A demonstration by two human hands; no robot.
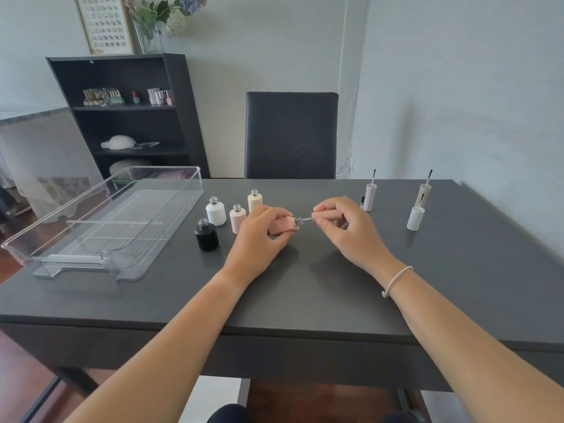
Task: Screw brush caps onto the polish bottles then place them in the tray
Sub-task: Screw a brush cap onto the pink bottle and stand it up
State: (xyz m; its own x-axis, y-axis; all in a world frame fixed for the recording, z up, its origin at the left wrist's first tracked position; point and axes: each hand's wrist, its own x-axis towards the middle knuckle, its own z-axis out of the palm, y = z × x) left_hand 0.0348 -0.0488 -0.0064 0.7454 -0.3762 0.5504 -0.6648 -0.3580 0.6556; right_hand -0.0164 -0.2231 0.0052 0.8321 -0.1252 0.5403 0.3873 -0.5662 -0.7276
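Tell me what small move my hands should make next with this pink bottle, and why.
Probably slide the brush cap in your right hand further in until it meets the pink bottle your left hand holds tilted; the brush stem sits at the open neck, not seated.

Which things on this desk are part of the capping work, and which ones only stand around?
Part of the job:
- pink bottle in the left hand
- pink brush cap in the right hand
- four open bottles: black, white, pale pink, cream
- three upturned brush caps
- clear tray

Standing around:
- chair
- shelf unit
- vase of flowers
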